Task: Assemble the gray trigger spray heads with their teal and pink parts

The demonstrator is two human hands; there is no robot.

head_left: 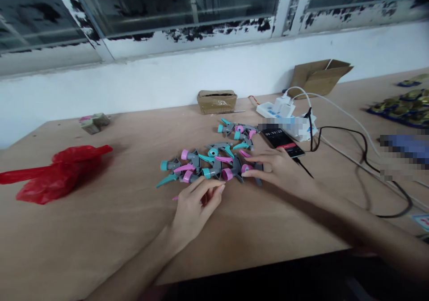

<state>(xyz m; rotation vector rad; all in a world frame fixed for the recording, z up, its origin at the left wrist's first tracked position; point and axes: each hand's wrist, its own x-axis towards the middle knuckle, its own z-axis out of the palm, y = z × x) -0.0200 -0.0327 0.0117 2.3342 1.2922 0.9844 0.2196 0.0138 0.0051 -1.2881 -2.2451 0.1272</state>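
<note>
Several grey spray-bottle trigger heads (212,172) with pink or teal caps and levers lie in a cluster on the wooden table. My right hand (279,169) is at the cluster's right side, thumb and forefinger closed around a pink-capped trigger head (247,168) whose grey body is partly covered. In front of the cluster, my left hand (196,205) has its fingers curled together, thumb tip near the fingertips. A pink lever tip (175,198) pokes out beside it; whatever lies inside those fingers is hidden.
Behind the cluster sits a small cardboard box (217,102); an open carton (317,80) stands farther right. A phone (283,141), a power strip (266,110) and loose cables lie right. A red plastic bag (63,171) is left. Gold-coloured parts (402,106) are at far right.
</note>
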